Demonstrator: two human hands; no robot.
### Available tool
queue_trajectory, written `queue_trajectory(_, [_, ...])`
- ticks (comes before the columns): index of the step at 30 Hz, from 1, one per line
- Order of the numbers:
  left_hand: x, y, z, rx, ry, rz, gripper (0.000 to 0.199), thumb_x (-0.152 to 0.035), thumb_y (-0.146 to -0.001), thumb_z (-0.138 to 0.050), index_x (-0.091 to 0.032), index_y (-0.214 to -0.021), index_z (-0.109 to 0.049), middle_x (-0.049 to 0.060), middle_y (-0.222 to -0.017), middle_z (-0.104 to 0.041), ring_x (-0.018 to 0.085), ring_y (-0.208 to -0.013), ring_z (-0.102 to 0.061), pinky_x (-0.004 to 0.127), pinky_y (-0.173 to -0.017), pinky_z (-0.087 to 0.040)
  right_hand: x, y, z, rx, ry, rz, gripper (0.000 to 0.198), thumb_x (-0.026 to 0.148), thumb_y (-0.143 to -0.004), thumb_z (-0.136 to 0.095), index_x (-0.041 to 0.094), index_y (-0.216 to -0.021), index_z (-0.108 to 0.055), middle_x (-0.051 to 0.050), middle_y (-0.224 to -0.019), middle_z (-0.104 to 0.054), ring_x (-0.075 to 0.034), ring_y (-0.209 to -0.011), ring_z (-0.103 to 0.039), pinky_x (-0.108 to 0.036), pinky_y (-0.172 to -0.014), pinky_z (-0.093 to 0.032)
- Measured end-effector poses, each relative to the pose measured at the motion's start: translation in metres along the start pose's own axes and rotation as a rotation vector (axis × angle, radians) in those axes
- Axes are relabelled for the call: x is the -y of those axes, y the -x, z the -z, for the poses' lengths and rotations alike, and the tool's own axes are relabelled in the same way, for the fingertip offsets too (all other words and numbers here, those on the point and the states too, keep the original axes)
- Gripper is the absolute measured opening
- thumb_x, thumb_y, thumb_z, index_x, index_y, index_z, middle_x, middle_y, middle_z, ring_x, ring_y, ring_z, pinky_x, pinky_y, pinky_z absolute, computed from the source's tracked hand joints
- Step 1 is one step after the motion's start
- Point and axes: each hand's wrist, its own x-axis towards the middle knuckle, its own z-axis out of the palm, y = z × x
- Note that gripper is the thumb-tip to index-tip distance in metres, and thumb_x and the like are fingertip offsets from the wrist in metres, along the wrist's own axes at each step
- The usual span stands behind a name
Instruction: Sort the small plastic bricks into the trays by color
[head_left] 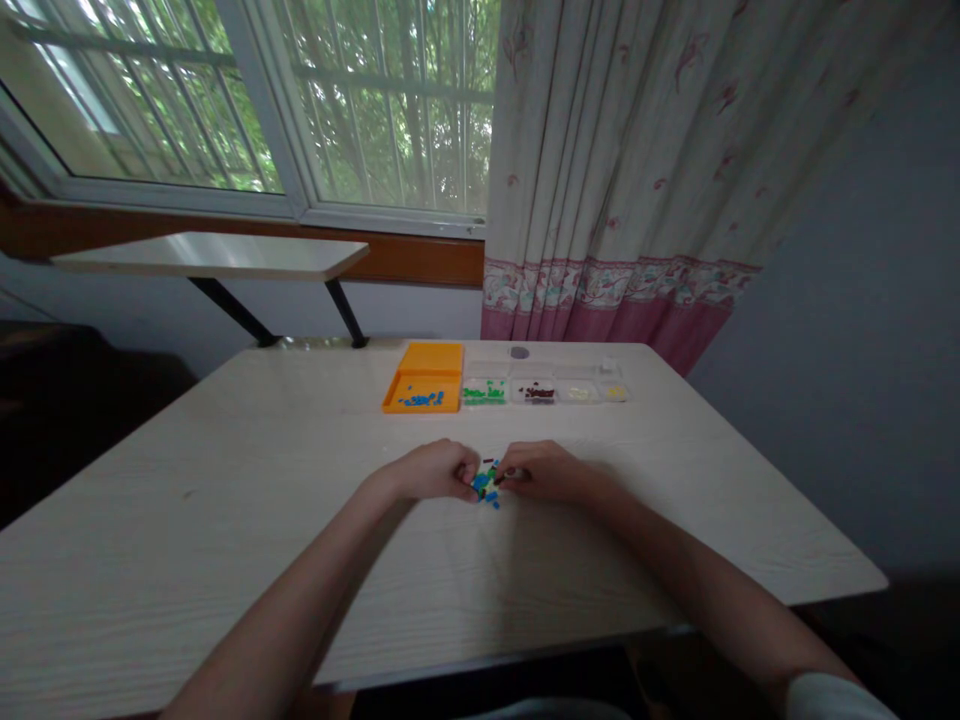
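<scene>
A small cluster of blue, green, dark brown and pale pieces, which look like tiny building bricks [482,482], lies on the table between my two hands. My left hand [439,470] is closed at the cluster's left edge, its fingers curled and the thumb against the blue pieces. What it holds, if anything, is hidden. From the other side my right hand [547,470] reaches in with thumb and fingers pinched together. A dark bit shows at its fingertips, too small to name. A few loose blue pieces [492,497] lie just in front of the cluster.
Behind the hands, an open orange box [424,358] contains blue pieces. To its right stand clear boxes with green pieces [484,392], dark brown pieces [538,391] and pale yellow pieces [581,393]. A raised shelf [225,255] stands at the table's back left, below the window.
</scene>
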Motion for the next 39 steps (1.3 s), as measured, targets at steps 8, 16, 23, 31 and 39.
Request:
queue_trajectory(8, [-0.007,0.001,0.004,-0.056,0.081,-0.028,0.026,-0.040,-0.066,-0.057,-0.014,-0.063,-0.051,-0.005,-0.056,-0.046,0.007,-0.052,-0.038,0.018,-0.049,-0.025,0.002,-0.001,-0.003,-0.086,-0.043,0.007,0.012,0.023,-0.075,-0.054,0.018,-0.083,-0.061,-0.001,-0.076,-0.061,-0.009,-0.066,-0.053,-0.018,-0.061,-0.039])
queue_trajectory(16, [-0.017,0.001,0.004,-0.165,0.123,0.021,0.017,-0.030,-0.069,-0.052,-0.014,-0.064,-0.056,-0.004,-0.054,-0.047,0.007,-0.050,-0.038,0.017,-0.046,-0.023,0.001,-0.002,-0.003,-0.122,-0.071,-0.027,0.011,0.018,-0.073,-0.055,0.019,-0.082,-0.061,0.000,-0.074,-0.061,-0.008,-0.058,-0.051,-0.018,-0.058,-0.038])
queue_trajectory(23, [-0.024,-0.004,0.001,-0.264,0.082,0.009,0.022,-0.032,-0.071,-0.052,-0.018,-0.085,-0.062,-0.004,-0.055,-0.047,0.008,-0.050,-0.039,0.018,-0.048,-0.024,0.000,-0.004,-0.004,-0.219,-0.139,-0.064,0.010,0.021,-0.072,-0.057,0.017,-0.080,-0.055,0.001,-0.074,-0.058,-0.006,-0.053,-0.045,-0.016,-0.053,-0.035])
queue_trajectory(31, [-0.027,-0.006,-0.002,-0.332,0.082,0.013,0.025,-0.035,-0.074,-0.050,-0.018,-0.090,-0.061,-0.004,-0.052,-0.043,0.007,-0.048,-0.039,0.018,-0.047,-0.023,-0.001,-0.004,-0.006,-0.261,-0.138,-0.124,0.014,0.031,-0.074,-0.056,0.018,-0.079,-0.054,0.002,-0.071,-0.058,-0.006,-0.050,-0.044,-0.017,-0.050,-0.034])
queue_trajectory(39, [-0.029,-0.005,-0.001,-0.454,0.127,0.032,0.024,-0.034,-0.075,-0.049,-0.017,-0.087,-0.061,-0.006,-0.048,-0.037,0.006,-0.046,-0.034,0.018,-0.046,-0.021,-0.005,-0.005,-0.007,-0.380,-0.054,-0.160,0.024,0.038,-0.074,-0.056,0.020,-0.090,-0.057,-0.001,-0.082,-0.061,-0.007,-0.054,-0.049,-0.018,-0.052,-0.037])
